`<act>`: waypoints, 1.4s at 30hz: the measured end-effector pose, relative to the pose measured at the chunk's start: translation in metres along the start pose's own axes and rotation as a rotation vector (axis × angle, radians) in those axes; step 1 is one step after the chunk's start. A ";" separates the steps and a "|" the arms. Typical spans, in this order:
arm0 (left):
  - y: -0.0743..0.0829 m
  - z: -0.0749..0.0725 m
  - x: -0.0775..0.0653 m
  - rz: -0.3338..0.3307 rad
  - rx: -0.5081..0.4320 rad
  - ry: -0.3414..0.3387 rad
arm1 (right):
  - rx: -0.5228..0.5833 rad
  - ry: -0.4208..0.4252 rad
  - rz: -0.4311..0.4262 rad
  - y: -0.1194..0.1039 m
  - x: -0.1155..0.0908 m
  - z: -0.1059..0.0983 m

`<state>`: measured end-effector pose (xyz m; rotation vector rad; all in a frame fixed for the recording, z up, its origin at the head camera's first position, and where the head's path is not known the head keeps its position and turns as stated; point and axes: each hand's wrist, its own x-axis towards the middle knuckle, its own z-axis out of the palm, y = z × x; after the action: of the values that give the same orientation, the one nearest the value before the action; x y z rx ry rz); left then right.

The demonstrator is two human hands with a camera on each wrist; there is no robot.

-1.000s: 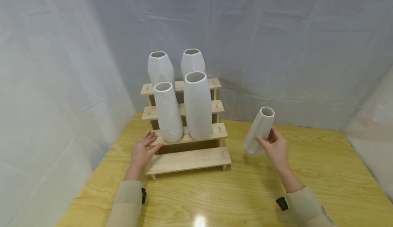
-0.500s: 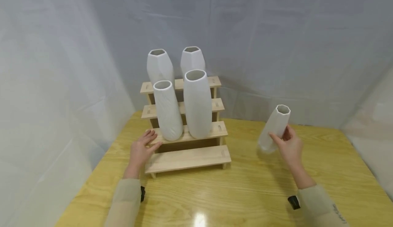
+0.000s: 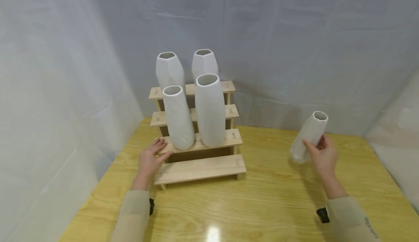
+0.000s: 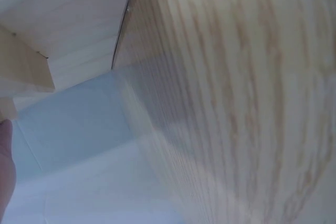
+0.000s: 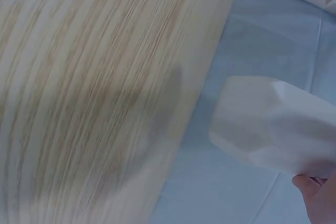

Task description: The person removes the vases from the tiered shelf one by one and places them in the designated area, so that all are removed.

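Observation:
In the head view my right hand (image 3: 325,160) grips a white faceted vase (image 3: 309,136) over the right part of the table, thumb on its near side. The vase leans, its mouth up and to the right. The right wrist view shows the angular lower end of this vase (image 5: 252,119) and part of the hand. My left hand (image 3: 150,163) rests with extended fingers on the left end of the second-lowest step of a wooden stepped stand (image 3: 203,169). That step bears a slim white vase with wavy relief (image 3: 179,122) and a taller smooth white vase (image 3: 211,114).
Two faceted white vases (image 3: 170,69) stand higher at the back of the stand, their lower parts hidden by the front ones. The yellowish wooden table (image 3: 262,205) reaches to pale cloth sheets (image 3: 294,52) hanging behind and at both sides.
My right hand has carried the faceted vase to the right, away from the stand. The left hand has stayed at the step.

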<state>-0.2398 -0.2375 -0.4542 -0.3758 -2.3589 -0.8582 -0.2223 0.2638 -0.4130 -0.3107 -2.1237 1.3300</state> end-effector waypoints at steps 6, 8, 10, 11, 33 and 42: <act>0.002 -0.001 0.000 -0.018 -0.013 -0.007 | -0.075 0.047 0.027 0.006 0.007 -0.008; 0.003 -0.002 0.000 -0.019 -0.013 -0.009 | -0.098 0.058 0.039 0.008 0.009 -0.010; 0.003 -0.002 0.000 -0.022 -0.012 -0.010 | -0.106 0.064 0.058 0.009 0.011 -0.013; 0.003 -0.002 0.000 -0.021 -0.010 -0.010 | -0.113 0.068 0.068 0.010 0.012 -0.014; 0.001 -0.003 0.001 -0.006 -0.010 -0.001 | -0.069 0.113 0.229 0.027 0.038 -0.039; -0.001 0.000 0.000 0.031 0.003 0.021 | -0.174 0.155 0.229 0.035 0.044 -0.046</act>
<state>-0.2402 -0.2381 -0.4542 -0.3996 -2.3289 -0.8395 -0.2336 0.3357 -0.4130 -0.7237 -2.1237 1.2019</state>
